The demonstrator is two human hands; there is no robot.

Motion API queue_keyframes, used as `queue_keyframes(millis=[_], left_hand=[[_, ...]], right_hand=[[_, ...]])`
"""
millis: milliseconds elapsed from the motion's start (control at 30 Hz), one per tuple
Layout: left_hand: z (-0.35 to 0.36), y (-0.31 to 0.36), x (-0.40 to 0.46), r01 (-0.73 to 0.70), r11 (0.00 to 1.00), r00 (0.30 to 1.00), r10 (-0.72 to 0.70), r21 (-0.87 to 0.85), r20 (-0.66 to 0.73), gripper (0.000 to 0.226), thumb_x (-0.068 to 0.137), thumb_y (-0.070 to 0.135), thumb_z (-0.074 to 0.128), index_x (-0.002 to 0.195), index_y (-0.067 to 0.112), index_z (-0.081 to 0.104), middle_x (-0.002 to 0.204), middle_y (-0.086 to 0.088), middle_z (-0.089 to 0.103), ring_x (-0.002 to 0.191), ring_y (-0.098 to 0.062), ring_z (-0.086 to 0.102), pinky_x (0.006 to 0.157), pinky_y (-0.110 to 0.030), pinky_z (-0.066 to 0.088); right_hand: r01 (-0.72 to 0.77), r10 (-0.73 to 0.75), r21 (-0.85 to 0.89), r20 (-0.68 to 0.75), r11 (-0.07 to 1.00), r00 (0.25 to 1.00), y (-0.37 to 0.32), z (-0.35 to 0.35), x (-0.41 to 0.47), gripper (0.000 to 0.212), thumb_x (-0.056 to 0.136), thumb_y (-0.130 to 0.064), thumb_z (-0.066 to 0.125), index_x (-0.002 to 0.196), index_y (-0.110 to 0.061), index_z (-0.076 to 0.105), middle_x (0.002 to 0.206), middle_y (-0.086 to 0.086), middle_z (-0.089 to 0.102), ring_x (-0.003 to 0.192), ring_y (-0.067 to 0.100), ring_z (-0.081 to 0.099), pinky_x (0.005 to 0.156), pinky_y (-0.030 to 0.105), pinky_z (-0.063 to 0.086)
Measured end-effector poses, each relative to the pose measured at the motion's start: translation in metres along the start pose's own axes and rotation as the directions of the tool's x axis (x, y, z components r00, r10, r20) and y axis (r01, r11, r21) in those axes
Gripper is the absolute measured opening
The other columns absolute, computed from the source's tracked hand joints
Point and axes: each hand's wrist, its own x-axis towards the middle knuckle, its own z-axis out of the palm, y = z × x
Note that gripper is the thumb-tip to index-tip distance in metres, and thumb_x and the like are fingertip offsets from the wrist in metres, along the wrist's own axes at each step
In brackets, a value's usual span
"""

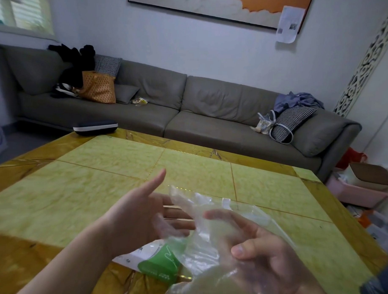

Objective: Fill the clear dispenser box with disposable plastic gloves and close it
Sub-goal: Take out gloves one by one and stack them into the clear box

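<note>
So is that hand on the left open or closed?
Open. The left hand is palm-up with straight, spread fingers and the thumb sticking out, and the clear plastic gloves lie across its fingertips.

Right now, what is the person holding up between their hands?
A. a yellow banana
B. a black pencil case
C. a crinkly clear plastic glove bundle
C: thin see-through plastic gloves hang between the left hand and the right hand, above the yellow table.

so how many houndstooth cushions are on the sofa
2: one houndstooth cushion at the sofa's left end behind the orange bag, one at the right end. Others may be hidden under clothes.
</note>
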Motion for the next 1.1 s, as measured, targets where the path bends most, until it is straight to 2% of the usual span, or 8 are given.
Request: queue_keyframes(millis=[100,200,300,467,667,867,1000,1100], left_hand=[[0.0,0.001,-0.003,-0.029,0.999,0.997,0.026,0.035,0.07,0.097,0.095,0.078,0.035,0.134,-0.006,0.061,0.13,-0.033,0.063,0.115,-0.041,0.067,0.105,-0.05,0.051],[0.002,-0.001,-0.005,-0.068,0.985,0.994,0.054,0.157,0.095,0.078,0.095,0.068,0.048,0.137,0.005,0.062,0.132,-0.026,0.066,0.122,-0.041,0.064,0.105,-0.054,0.05],[0.002,-0.005,-0.005,-0.121,0.966,0.989,0.099,0.229,0.107,0.058,0.097,0.047,0.053,0.138,0.007,0.06,0.137,-0.026,0.062,0.127,-0.041,0.06,0.109,-0.054,0.047],[0.002,-0.007,-0.001,-0.218,0.926,0.975,0.223,0.31,0.02,0.048,0.089,0.031,0.073,0.122,-0.003,0.069,0.122,-0.032,0.066,0.11,-0.044,0.064,0.094,-0.04,0.053],[0.01,-0.005,-0.001,-0.356,0.917,0.916,0.38,0.182,-0.127,0.02,0.096,0.011,0.063,0.094,-0.008,0.07,0.094,-0.023,0.072,0.081,-0.025,0.072,0.067,-0.023,0.057],[0.019,-0.004,-0.004,-0.345,0.89,0.866,0.424,0.297,-0.264,0.028,0.1,0.023,0.06,0.104,-0.005,0.059,0.099,-0.029,0.073,0.08,-0.043,0.074,0.077,-0.053,0.063],[0.023,-0.002,-0.002,-0.359,0.878,0.795,0.465,0.316,-0.39,0.026,0.102,0.028,0.057,0.104,0.002,0.059,0.089,-0.024,0.074,0.065,-0.036,0.071,0.058,-0.041,0.061],[0.023,-0.002,0.0,-0.34,0.872,0.758,0.476,0.351,-0.447,0.027,0.102,0.031,0.058,0.102,0.004,0.061,0.085,-0.02,0.074,0.059,-0.032,0.068,0.049,-0.034,0.052]], right_hand=[[-0.002,0.003,-0.069,0.013,0.998,1.0,0.003,0.0,0.0,0.07,0.087,0.006,0.057,0.155,-0.004,0.044,0.076,0.003,0.065,0.053,0.017,0.035,0.05,0.033,0.02],[-0.009,0.006,-0.176,-0.022,0.984,1.0,0.006,-0.001,0.002,0.075,0.082,0.001,0.066,0.153,-0.005,0.047,0.107,0.041,0.054,0.07,0.037,0.024,0.064,0.041,0.011],[-0.028,0.026,-0.175,-0.015,0.984,1.0,0.008,-0.002,0.004,0.076,0.079,-0.001,0.069,0.152,-0.005,0.05,0.099,0.022,0.048,0.065,0.024,0.031,0.064,0.043,0.011],[-0.058,0.059,-0.032,0.039,0.998,0.997,0.004,0.007,0.003,0.066,0.086,0.013,0.05,0.152,0.002,0.047,0.075,0.006,0.062,0.055,0.008,0.059,0.05,0.018,0.048],[-0.054,0.055,-0.127,0.003,0.99,0.998,0.0,0.004,-0.002,0.062,0.09,0.005,0.056,0.151,-0.004,0.051,0.069,-0.004,0.048,0.052,0.004,0.043,0.045,0.019,0.031],[0.057,-0.12,-0.211,-0.3,0.976,0.946,-0.008,0.01,-0.005,0.037,0.084,-0.008,0.073,0.121,0.001,0.074,0.069,0.005,0.044,0.05,0.012,0.043,0.043,0.024,0.043],[0.092,-0.226,-0.292,-0.469,0.952,0.854,-0.015,0.008,-0.006,0.015,0.078,-0.008,0.076,0.09,0.001,0.076,0.068,0.011,0.046,0.052,0.02,0.046,0.046,0.03,0.046],[0.043,-0.278,-0.41,-0.534,0.911,0.799,-0.017,0.007,-0.006,0.007,0.089,-0.003,0.073,0.089,-0.003,0.066,0.073,0.017,0.053,0.058,0.025,0.053,0.05,0.033,0.05]])
